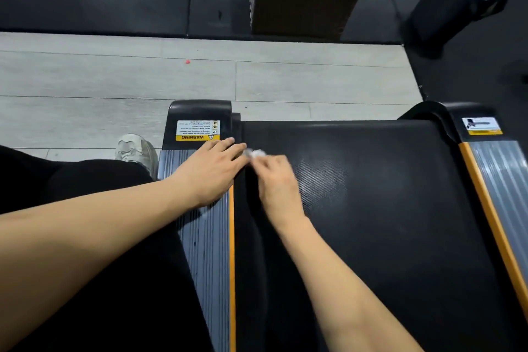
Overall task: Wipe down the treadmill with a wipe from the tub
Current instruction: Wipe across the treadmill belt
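Left hand (211, 171) lay flat, fingers straight, braced on the treadmill's ribbed side rail (204, 237). Just beside it, right hand (275, 180) pinched the crumpled white wipe (255, 153) against the belt (371, 208). Wiping looked underway; next, probably a sweep across the belt's rear edge.

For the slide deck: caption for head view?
Right hand rubs crumpled white wipe on black treadmill belt; left hand rests on ribbed grey side rail.
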The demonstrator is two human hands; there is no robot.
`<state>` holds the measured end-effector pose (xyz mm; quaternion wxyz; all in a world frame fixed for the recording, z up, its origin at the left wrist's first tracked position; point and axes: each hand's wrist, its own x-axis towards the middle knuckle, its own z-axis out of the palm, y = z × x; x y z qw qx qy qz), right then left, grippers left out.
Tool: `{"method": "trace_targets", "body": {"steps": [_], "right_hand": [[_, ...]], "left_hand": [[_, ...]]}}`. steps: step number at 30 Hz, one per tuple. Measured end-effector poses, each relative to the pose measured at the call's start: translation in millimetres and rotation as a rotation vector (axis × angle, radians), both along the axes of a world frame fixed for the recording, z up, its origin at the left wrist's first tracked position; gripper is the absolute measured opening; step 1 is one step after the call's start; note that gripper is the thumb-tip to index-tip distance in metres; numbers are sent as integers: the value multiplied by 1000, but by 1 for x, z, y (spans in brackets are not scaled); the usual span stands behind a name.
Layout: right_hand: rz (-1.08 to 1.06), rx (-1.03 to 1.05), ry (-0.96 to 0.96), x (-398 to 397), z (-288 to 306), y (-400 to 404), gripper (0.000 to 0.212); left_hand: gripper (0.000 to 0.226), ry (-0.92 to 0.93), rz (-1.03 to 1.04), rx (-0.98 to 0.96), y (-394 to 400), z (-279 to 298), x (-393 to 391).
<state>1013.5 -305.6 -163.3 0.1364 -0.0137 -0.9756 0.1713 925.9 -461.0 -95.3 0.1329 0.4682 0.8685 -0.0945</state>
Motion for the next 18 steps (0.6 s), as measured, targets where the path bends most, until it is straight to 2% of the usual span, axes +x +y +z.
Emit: {"method": "trace_targets", "body": {"steps": [2, 3, 5, 7, 9, 10, 12, 15, 17, 18], "right_hand": [[143, 27, 32, 24, 2, 22, 31], [131, 49, 50, 34, 2, 46, 31], [-83, 90, 56, 55, 3, 104, 34], [-441, 69, 25, 74, 0, 158, 37], [-625, 21, 19, 80, 1, 169, 43], [-575, -22, 19, 77, 3, 157, 45], [-314, -119, 28, 74, 7, 115, 44], [3, -43, 1, 78, 13, 95, 36], [24, 60, -4, 74, 15, 146, 33], [-84, 90, -39, 73, 18, 179, 35]], "left_hand": [[42, 27, -104, 25, 5, -2, 5], [40, 24, -141, 17, 8, -3, 8], [39, 2, -173, -4, 18, -2, 21], [43, -24, -183, 14, 30, -3, 39], [49, -45, -171, 38, 40, -11, 56], [51, -42, -167, 29, 45, -15, 64], [56, -43, -158, 11, 57, -16, 75], [74, -96, -201, -54, 76, -15, 89], [85, -174, -234, -197, 86, -12, 91], [91, -184, -254, -273, 90, -8, 91]]}}
